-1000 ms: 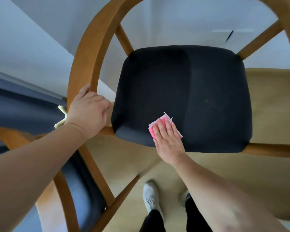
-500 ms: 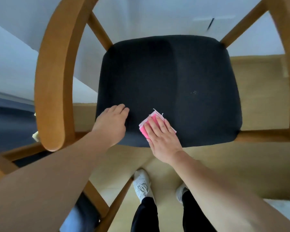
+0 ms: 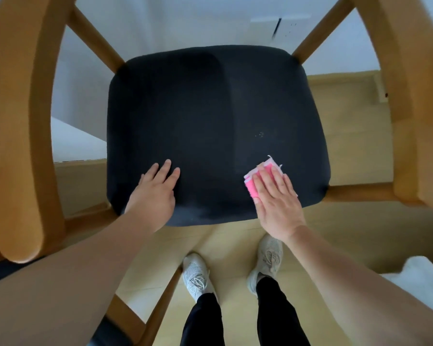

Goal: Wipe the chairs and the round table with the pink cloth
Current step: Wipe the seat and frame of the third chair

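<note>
Two bare hands lie palm down on the black seat cushion (image 3: 210, 116) of a wooden chair (image 3: 18, 121), both near the cushion's front edge. The left hand (image 3: 155, 193) rests toward the front left corner, fingers straight and slightly spread, holding nothing. The right hand (image 3: 275, 198) presses the folded pink cloth (image 3: 254, 186) onto the cushion toward the front right corner, fingers straight and close together on top of it. The cloth's pink fold shows at the thumb side and a pale frayed corner juts past the fingertips. Just below the front edge, two pale sneakers (image 3: 196, 275) stand on the light floor.
</note>
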